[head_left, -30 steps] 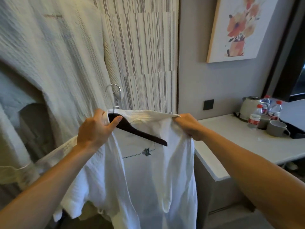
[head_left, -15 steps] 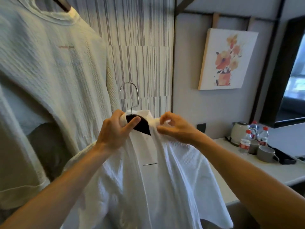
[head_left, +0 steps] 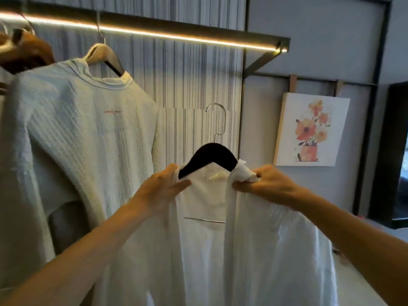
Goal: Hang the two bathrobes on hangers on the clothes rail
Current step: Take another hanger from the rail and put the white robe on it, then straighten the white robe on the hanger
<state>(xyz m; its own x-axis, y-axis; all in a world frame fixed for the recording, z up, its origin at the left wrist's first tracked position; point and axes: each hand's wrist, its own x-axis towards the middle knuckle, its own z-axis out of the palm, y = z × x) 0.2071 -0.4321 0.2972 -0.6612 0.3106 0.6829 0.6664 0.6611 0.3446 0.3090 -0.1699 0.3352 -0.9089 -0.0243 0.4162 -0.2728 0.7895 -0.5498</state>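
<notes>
A white bathrobe (head_left: 254,250) hangs on a dark wooden hanger (head_left: 209,156) with a silver hook, held up in front of me below the rail. My left hand (head_left: 164,191) grips the robe's left shoulder and that end of the hanger. My right hand (head_left: 262,184) is closed on bunched robe fabric at the hanger's right end. The clothes rail (head_left: 176,38), a dark bar with a lit strip, runs across the top. A textured white garment (head_left: 84,133) hangs from the rail on a pale hanger (head_left: 102,55) at the left.
A brown wooden hanger (head_left: 28,51) sits on the rail at the far left. A flower painting (head_left: 311,129) leans on the grey wall at the right. The rail's right half, above the held hanger, carries nothing. A dark door frame (head_left: 395,151) stands at the right edge.
Both hands have lifted the hanger and robe upward and spread apart to the hanger's two ends. The view has tilted up, so the rail now shows and the counter has dropped out.
</notes>
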